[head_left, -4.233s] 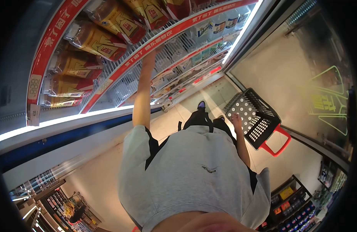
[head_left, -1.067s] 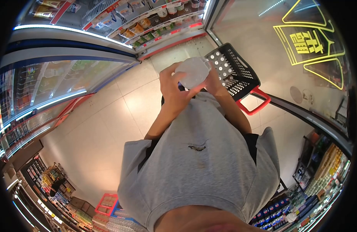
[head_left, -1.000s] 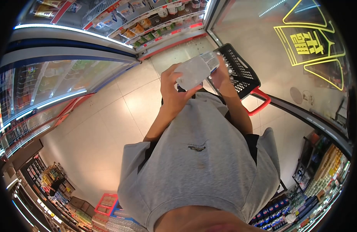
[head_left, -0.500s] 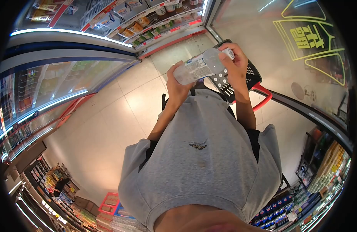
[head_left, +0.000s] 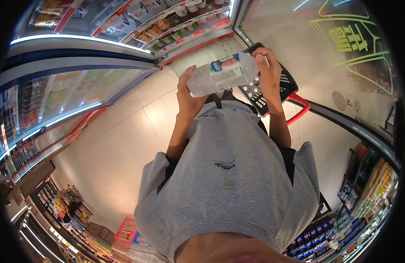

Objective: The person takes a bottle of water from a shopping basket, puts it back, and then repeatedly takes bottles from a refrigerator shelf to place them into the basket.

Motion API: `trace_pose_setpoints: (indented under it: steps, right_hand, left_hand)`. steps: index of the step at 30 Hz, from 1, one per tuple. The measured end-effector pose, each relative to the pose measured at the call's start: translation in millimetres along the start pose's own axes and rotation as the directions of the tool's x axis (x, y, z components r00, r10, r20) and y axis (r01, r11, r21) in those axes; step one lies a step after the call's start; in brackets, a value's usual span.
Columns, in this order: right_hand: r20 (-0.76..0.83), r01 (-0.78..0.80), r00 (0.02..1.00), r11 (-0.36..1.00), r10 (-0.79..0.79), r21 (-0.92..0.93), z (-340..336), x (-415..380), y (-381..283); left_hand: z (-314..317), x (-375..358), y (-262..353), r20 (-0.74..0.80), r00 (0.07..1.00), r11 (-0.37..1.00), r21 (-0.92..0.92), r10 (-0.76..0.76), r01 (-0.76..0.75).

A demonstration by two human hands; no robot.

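A clear plastic bottle (head_left: 202,82) with a printed label of blue, green and white lies almost level in front of my chest. My left hand (head_left: 187,94) grips its base end, thumb and fingers on either side. At the other end, my right hand (head_left: 269,72) closes around the cap and neck, so the cap is mostly covered. Beneath the right hand and bottle is a black shopping basket (head_left: 290,83) with a perforated wall and a red handle (head_left: 301,115); the bottle and hand hide part of it.
An open fridge shelf (head_left: 167,26) with packaged goods is ahead. Glass doors stand at the left (head_left: 58,96) and right (head_left: 290,39), the right one bearing yellow-green lettering. Tiled floor (head_left: 123,131) spreads to the left. Stacked cans (head_left: 312,236) and a red crate (head_left: 125,230) are behind me.
The bottle has shifted slightly left and rolled, so more of the label's coloured part shows. My left hand moved left with its base. My right hand stays at the cap end, now covering more of it.
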State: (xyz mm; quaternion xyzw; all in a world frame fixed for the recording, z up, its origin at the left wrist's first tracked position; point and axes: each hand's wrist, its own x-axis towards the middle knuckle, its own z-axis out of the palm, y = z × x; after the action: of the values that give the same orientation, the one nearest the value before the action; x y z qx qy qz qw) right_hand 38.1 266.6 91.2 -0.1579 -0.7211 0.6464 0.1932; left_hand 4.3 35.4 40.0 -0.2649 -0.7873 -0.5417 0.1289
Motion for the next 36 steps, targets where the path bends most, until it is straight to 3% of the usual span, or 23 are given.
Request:
trace_pose_setpoints:
  steps: [2, 5, 8, 9, 12, 15, 18, 20, 22, 24, 27, 30, 32, 34, 36]
  right_hand:
    - [-0.03, 0.007, 1.0, 0.999, -0.008, -0.032, -2.1, -1.8, 4.8]
    - [-0.036, 0.032, 0.999, 0.998, -0.034, -0.049, -6.3, -1.2, 16.4]
    - [-0.025, 0.02, 0.999, 0.995, -0.023, -0.1, -11.6, -2.6, 18.2]
    - [-0.032, -0.004, 0.999, 0.995, 0.001, -0.103, -12.2, -2.0, 20.6]
    - [-0.047, -0.11, 0.994, 0.979, 0.103, -0.173, -22.5, -1.7, 23.4]
    - [-0.098, -0.119, 0.99, 0.963, 0.097, -0.243, -35.9, 0.3, 33.5]
    - [-0.18, -0.138, 0.981, 0.912, 0.072, -0.386, -62.9, 3.5, 68.5]
    - [-0.211, -0.168, 0.975, 0.848, 0.067, -0.503, -87.4, 6.8, 112.2]
    - [-0.244, -0.311, 0.949, 0.723, 0.201, -0.617, -112.9, 6.6, 172.7]
    - [-0.32, -0.438, 0.898, 0.545, 0.301, -0.715, -139.4, 2.9, 253.3]
    - [-0.436, -0.624, 0.77, 0.405, 0.466, -0.669, -179.6, -7.4, 363.7]
    - [-0.452, -0.673, 0.713, 0.342, 0.536, -0.656, -215.3, -21.2, 462.4]
    - [-0.445, -0.749, 0.593, 0.256, 0.671, -0.612, -223.5, -26.8, 512.4]
    - [-0.523, -0.794, 0.473, 0.086, 0.709, -0.602, -225.5, -37.9, 573.0]
    - [-0.531, -0.834, 0.382, 0.036, 0.756, -0.55, -219.3, -49.2, 610.1]
  left_hand:
    - [-1.9, -0.7, 14.5, 0.152, 0.928, 0.869, -0.325, -0.341, 0.372]
    - [-4.9, -8.0, 11.4, 0.426, 0.746, 0.53, -0.527, -0.511, 0.664]
    - [11.6, -16.0, 3.3, 0.49, 0.628, 0.448, -0.443, -0.604, 0.777]
    - [13.4, -16.1, 3.6, 0.549, 0.541, 0.381, -0.387, -0.637, 0.84]
    - [28.8, -17.2, -7.0, 0.682, 0.402, 0.129, -0.415, -0.611, 0.901]
    - [49.6, -15.9, 5.7, 0.673, 0.326, 0.001, -0.435, -0.664, 0.901]
    - [54.5, -11.0, 17.3, 0.65, 0.328, 0.083, -0.378, -0.685, 0.922]
    - [57.3, -10.7, 13.1, 0.643, 0.301, 0.048, -0.38, -0.704, 0.924]
    - [59.9, -10.0, 6.2, 0.626, 0.282, 0.037, -0.375, -0.727, 0.926]
    - [63.1, -12.4, -1.3, 0.6, 0.272, 0.048, -0.362, -0.752, 0.931]
    - [69.8, -24.4, -15.7, 0.554, 0.206, 0.041, -0.295, -0.807, 0.954]
    - [80.9, -39.5, -21.4, 0.49, 0.118, -0.01, -0.25, -0.864, 0.968]
    - [87.1, -60.8, -32.7, 0.453, 0.057, -0.056, -0.233, -0.89, 0.971]
    - [94.8, -88.1, -43.7, 0.391, -0.03, -0.123, -0.217, -0.92, 0.968]
    - [101.2, -114.4, -52.4, 0.348, -0.12, -0.191, -0.176, -0.93, 0.966]
